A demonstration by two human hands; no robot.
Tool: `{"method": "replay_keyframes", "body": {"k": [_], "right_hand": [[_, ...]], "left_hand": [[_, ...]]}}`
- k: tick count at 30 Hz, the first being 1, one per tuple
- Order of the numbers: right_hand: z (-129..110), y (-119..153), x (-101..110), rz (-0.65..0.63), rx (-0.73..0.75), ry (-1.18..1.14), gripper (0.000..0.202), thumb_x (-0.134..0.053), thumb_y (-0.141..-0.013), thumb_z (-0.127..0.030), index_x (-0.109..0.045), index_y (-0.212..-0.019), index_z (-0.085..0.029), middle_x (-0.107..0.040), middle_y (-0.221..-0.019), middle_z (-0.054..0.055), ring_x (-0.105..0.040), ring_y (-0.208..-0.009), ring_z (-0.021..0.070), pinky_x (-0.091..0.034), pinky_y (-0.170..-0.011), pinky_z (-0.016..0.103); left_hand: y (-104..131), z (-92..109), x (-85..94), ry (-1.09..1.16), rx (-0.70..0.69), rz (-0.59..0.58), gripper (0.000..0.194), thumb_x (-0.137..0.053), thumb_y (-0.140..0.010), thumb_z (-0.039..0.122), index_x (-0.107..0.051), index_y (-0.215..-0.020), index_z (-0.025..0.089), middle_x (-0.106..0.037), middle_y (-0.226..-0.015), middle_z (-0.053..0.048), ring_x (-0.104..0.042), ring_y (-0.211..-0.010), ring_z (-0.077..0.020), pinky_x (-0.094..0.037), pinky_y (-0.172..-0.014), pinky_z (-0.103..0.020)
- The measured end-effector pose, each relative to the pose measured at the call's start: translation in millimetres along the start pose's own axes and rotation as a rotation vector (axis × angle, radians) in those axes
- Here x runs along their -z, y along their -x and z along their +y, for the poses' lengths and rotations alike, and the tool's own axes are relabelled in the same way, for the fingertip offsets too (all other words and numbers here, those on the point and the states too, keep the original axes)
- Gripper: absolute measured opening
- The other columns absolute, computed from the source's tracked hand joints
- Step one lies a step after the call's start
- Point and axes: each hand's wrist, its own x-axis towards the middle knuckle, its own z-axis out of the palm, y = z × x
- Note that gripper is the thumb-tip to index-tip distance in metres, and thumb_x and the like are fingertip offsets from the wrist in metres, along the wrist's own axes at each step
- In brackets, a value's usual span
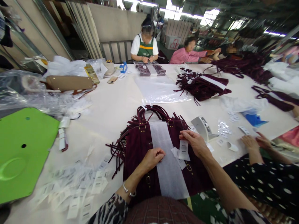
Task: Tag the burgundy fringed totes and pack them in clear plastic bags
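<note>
A maroon fringed handbag (136, 141) lies flat in front of me, its looped handles pointing away. A strip of white tissue paper (160, 133) runs down its middle. My right hand (195, 143) pinches the top of a white printed label (183, 151) above the bag's right side. Other white slips (175, 153) lie on the bag just beside that label. My left hand (150, 160) rests over the tissue and the bag with its fingers curled closed; whether anything is between them is hidden.
Many loose white labels (74, 189) are scattered at the left, near a green board (25, 149). A grey dispenser (203, 127) stands right of the bag. Across the table are a clear plastic bag (161, 88) and another fringed bag (205, 85). A co-worker's hands (252, 144) are close on my right.
</note>
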Motion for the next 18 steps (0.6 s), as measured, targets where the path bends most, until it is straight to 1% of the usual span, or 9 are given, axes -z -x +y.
{"method": "replay_keyframes", "body": {"k": [2, 3, 5, 6, 8, 10, 13, 15, 18], "right_hand": [[-18.9, 5.7, -0.4, -0.027, 0.030, -0.139, 0.044, -0.082, -0.062, -0.052, -0.072, -0.089, -0.019, -0.070, -0.073, 0.003, -0.061, -0.059, 0.0134, -0.052, -0.057, 0.027], [-26.7, 8.1, -2.3, -0.056, 0.046, -0.163, 0.045, -0.083, -0.062, -0.052, -0.072, -0.089, -0.018, -0.066, -0.070, 0.001, -0.054, -0.053, 0.0102, -0.047, -0.051, 0.025], [-37.7, 11.7, -10.7, -0.117, 0.074, -0.082, 0.044, -0.080, -0.068, -0.053, -0.073, -0.091, -0.017, -0.058, -0.062, -0.002, -0.042, -0.046, 0.0070, -0.035, -0.043, 0.022], [-40.7, 12.9, -17.5, -0.139, 0.090, 0.008, 0.043, -0.077, -0.072, -0.055, -0.074, -0.091, -0.016, -0.057, -0.061, -0.002, -0.041, -0.047, 0.0074, -0.033, -0.042, 0.022], [-42.9, 14.4, -36.3, -0.164, 0.148, 0.215, 0.039, -0.071, -0.077, -0.055, -0.075, -0.086, -0.017, -0.060, -0.062, 0.000, -0.048, -0.052, 0.0106, -0.036, -0.047, 0.023], [-42.0, 14.4, -59.7, -0.186, 0.249, 0.396, 0.036, -0.067, -0.081, -0.054, -0.076, -0.080, -0.019, -0.066, -0.069, 0.001, -0.057, -0.062, 0.0149, -0.042, -0.056, 0.025], [-40.8, 11.1, -93.7, -0.199, 0.414, 0.640, 0.032, -0.060, -0.086, -0.049, -0.077, -0.079, -0.023, -0.072, -0.075, 0.002, -0.063, -0.070, 0.0184, -0.043, -0.065, 0.027], [-41.7, 7.4, -109.3, -0.181, 0.482, 0.833, 0.028, -0.058, -0.089, -0.045, -0.077, -0.080, -0.025, -0.074, -0.079, 0.002, -0.065, -0.071, 0.0193, -0.041, -0.065, 0.028], [-43.9, 1.7, -119.2, -0.170, 0.493, 1.052, 0.025, -0.058, -0.090, -0.040, -0.078, -0.082, -0.028, -0.076, -0.079, 0.003, -0.067, -0.072, 0.0203, -0.038, -0.064, 0.028]], "left_hand": [[2.3, 5.6, 5.2, -0.008, -0.030, 0.037, 0.019, -0.054, -0.082, 0.026, -0.068, -0.092, 0.016, -0.063, -0.072, 0.001, -0.060, -0.065, -0.0133, -0.044, -0.062, -0.024], [3.5, 9.8, 11.0, -0.040, -0.072, 0.095, 0.018, -0.054, -0.084, 0.025, -0.068, -0.092, 0.016, -0.063, -0.075, 0.000, -0.061, -0.067, -0.0137, -0.046, -0.064, -0.024], [4.9, 19.6, 30.4, -0.159, -0.187, 0.303, 0.016, -0.053, -0.087, 0.024, -0.068, -0.091, 0.018, -0.066, -0.083, -0.002, -0.062, -0.077, -0.0154, -0.048, -0.074, -0.027], [4.8, 24.2, 43.6, -0.240, -0.242, 0.435, 0.017, -0.052, -0.089, 0.023, -0.068, -0.092, 0.019, -0.067, -0.088, -0.003, -0.062, -0.084, -0.0166, -0.048, -0.080, -0.028], [2.4, 30.1, 73.9, -0.415, -0.288, 0.673, 0.018, -0.050, -0.092, 0.021, -0.067, -0.096, 0.021, -0.067, -0.098, -0.005, -0.060, -0.097, -0.0196, -0.045, -0.093, -0.034], [-3.3, 30.0, 103.6, -0.580, -0.235, 0.792, 0.021, -0.049, -0.092, 0.017, -0.067, -0.102, 0.021, -0.067, -0.105, -0.007, -0.058, -0.104, -0.0223, -0.043, -0.099, -0.038], [-17.1, 21.8, 133.6, -0.714, -0.118, 0.745, 0.026, -0.049, -0.090, 0.013, -0.069, -0.106, 0.020, -0.068, -0.108, -0.008, -0.058, -0.105, -0.0233, -0.043, -0.100, -0.040], [-27.3, 16.1, 141.6, -0.720, -0.098, 0.676, 0.029, -0.048, -0.089, 0.011, -0.071, -0.105, 0.020, -0.069, -0.106, -0.008, -0.058, -0.104, -0.0238, -0.044, -0.099, -0.041], [-39.3, 13.0, 144.7, -0.679, -0.112, 0.624, 0.034, -0.046, -0.087, 0.009, -0.073, -0.105, 0.021, -0.070, -0.106, -0.009, -0.060, -0.103, -0.0248, -0.045, -0.099, -0.043]]}}
